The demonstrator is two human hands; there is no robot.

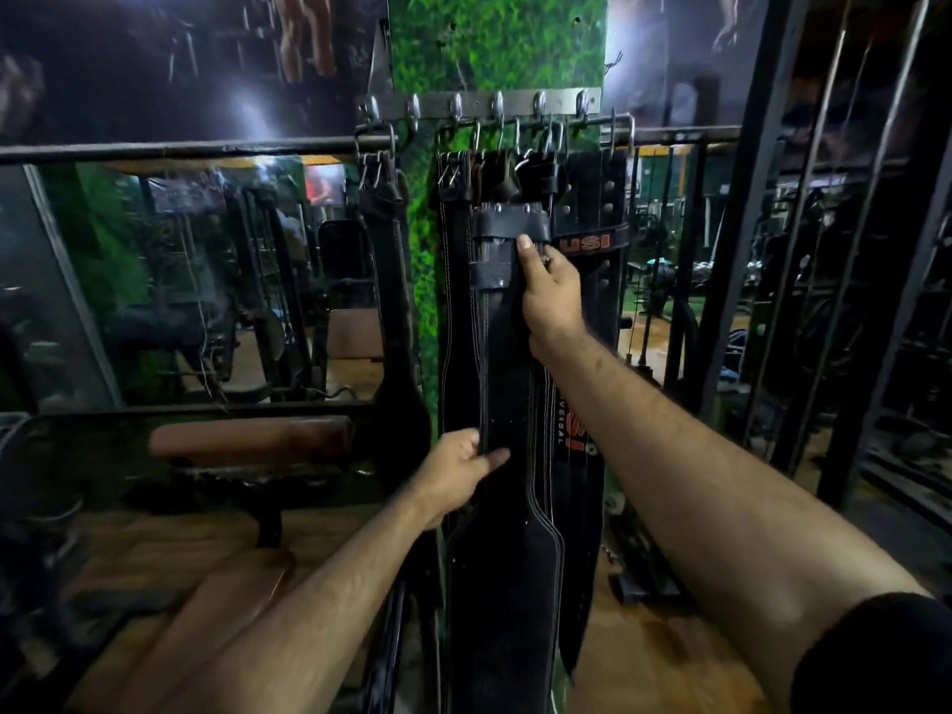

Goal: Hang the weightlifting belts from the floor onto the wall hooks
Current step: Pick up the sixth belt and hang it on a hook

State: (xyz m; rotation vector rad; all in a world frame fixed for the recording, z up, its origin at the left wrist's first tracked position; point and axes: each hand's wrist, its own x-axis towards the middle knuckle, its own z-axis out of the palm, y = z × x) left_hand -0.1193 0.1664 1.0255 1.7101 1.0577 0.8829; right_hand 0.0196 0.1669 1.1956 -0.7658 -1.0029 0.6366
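A black weightlifting belt (502,353) with white stitching hangs upright in front of the green pillar. My right hand (548,291) grips it near its upper end, thumb up on the strap loop below the buckle. Lower down, my left hand (458,474) pinches the belt's left edge at the wide part. Above it a metal hook rail (479,103) is fixed to the pillar, and a rod below the rail carries several dark belts (587,198) by their buckles. One more belt (386,260) hangs alone at the left end of the rail.
A belt with orange USI lettering (582,243) hangs behind the one I hold. A brown padded bench (247,440) stands at the left under a mirror. Black steel rack posts (731,198) rise at the right. The floor is wooden.
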